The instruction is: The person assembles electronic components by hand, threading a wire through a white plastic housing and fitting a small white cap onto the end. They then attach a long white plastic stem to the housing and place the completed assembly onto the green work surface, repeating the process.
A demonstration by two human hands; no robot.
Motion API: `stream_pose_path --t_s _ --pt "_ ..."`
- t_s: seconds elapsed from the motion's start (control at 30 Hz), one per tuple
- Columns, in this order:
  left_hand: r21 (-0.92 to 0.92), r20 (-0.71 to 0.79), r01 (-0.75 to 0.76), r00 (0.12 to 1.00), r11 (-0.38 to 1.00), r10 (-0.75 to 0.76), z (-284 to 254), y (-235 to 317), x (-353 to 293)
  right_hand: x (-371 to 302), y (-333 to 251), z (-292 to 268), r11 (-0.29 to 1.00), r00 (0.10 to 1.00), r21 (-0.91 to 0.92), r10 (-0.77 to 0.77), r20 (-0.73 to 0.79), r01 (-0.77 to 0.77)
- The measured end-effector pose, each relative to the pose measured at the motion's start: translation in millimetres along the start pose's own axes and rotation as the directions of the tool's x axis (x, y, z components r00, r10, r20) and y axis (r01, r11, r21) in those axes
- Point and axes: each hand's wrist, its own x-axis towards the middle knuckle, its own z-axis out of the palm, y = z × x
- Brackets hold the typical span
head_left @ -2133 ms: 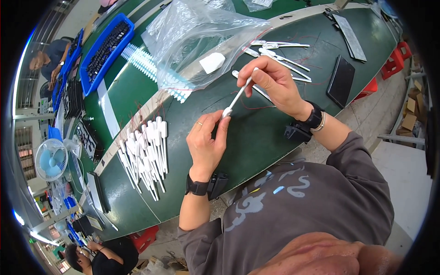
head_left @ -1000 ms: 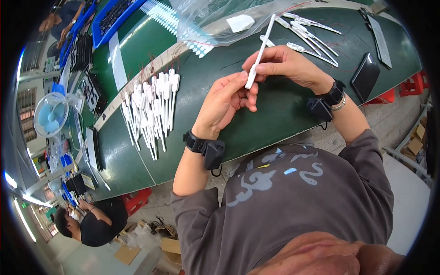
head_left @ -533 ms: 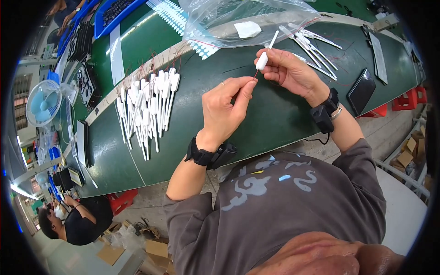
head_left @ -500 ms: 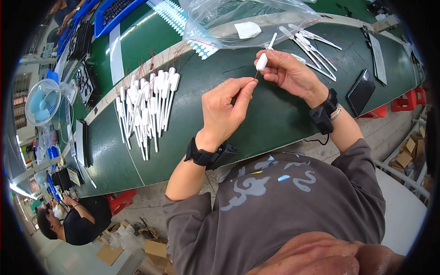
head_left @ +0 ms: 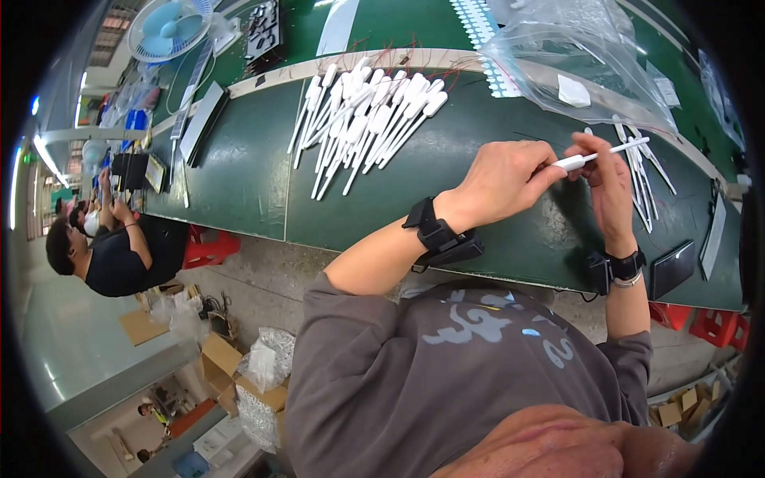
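Both my hands meet above the green table on a white plastic stick [head_left: 569, 163] with a thick rounded head and a thin stem. My left hand [head_left: 506, 182] pinches the thick head between thumb and fingertips. Around the thin stem close the fingers of my right hand [head_left: 609, 187], and the stem's end sticks out to the right. Beside that hand lies a small group of similar white sticks [head_left: 639, 171]. To the left lies a large pile of white sticks [head_left: 370, 119], with thin red wires [head_left: 390, 57] trailing from their heads.
Beyond my hands lies a clear plastic bag [head_left: 550, 52], with a white scrap [head_left: 574, 91] by it. A black phone-like slab [head_left: 673, 269] rests at the right near the table edge. A fan [head_left: 169, 30] stands far left; a co-worker [head_left: 119, 247] sits at the left.
The view has swung left, so the table's things sit further right. My left hand has gone from the red wire to the stick's head; my right hand has shifted onto the stem.
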Motion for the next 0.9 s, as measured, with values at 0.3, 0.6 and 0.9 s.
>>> stream_pose_path --t_s 0.3,0.6,0.9 --pt "0.071 -0.056 -0.116 0.991 0.991 0.12 2 -8 3 7 -3 -6 0.98 1.0 0.197 -0.023 -0.017 0.026" --pt "0.082 -0.185 -0.002 0.983 0.997 0.017 6 -12 3 -3 -18 23 0.424 0.702 -0.627 -0.65 0.292 0.653" --pt "-0.79 0.418 0.505 0.858 0.348 -0.297 3 -18 6 -9 -17 50 0.344 0.705 -0.634 -0.51 0.493 0.693"
